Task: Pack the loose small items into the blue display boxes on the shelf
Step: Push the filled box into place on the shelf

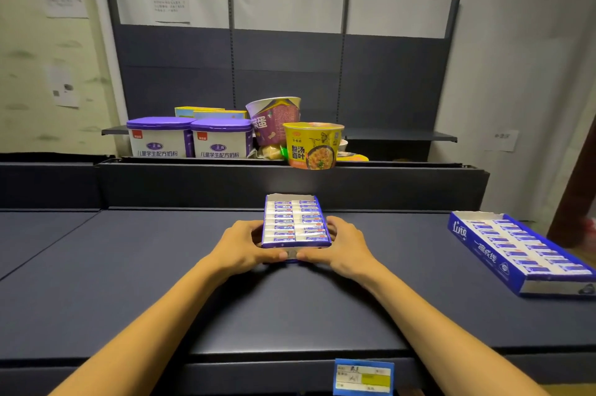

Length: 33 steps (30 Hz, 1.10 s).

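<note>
With the left hand point(246, 242) and right hand point(343, 242) gripping the seemingly full blue box point(295, 224), slide it squarely, keeping it level.

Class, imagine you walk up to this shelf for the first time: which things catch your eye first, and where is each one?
First, the blue display box at the middle of the shelf, filled with small white-and-blue packs and gripped at its near end by the left hand and right hand. Next, a second blue box lies at the right edge, also full. Behind, on the upper ledge, stand two purple-lidded tubs and a yellow noodle bowl.
</note>
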Available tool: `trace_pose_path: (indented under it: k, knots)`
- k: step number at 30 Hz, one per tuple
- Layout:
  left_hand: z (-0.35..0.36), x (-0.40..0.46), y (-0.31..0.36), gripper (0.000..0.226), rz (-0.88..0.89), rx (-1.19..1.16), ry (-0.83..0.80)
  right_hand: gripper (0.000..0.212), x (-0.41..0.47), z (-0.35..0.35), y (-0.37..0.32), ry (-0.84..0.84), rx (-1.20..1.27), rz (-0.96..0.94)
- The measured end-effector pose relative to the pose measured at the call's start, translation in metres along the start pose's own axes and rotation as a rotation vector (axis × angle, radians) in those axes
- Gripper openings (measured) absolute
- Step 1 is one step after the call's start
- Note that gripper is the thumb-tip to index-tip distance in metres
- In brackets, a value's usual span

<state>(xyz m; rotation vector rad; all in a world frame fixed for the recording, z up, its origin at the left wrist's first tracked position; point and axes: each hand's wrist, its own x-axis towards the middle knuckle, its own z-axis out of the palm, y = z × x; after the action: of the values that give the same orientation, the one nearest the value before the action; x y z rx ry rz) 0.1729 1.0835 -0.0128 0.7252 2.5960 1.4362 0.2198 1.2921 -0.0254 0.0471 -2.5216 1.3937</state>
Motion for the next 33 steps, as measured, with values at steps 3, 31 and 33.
trace_pose_path:
  k: [3,31,33]
  knots:
    - [-0.001,0.011,0.0,0.051,0.002,0.022,-0.021,0.071,0.004,-0.001,-0.001,0.028,-0.027,0.003]
    - [0.104,0.007,0.1,0.092,0.344,0.82,0.123,0.074,-0.067,-0.156,0.025,0.139,-0.971,-0.135]
    - [0.122,0.012,0.11,0.089,0.363,0.825,0.105,0.074,-0.078,-0.178,0.035,0.156,-0.974,-0.096]
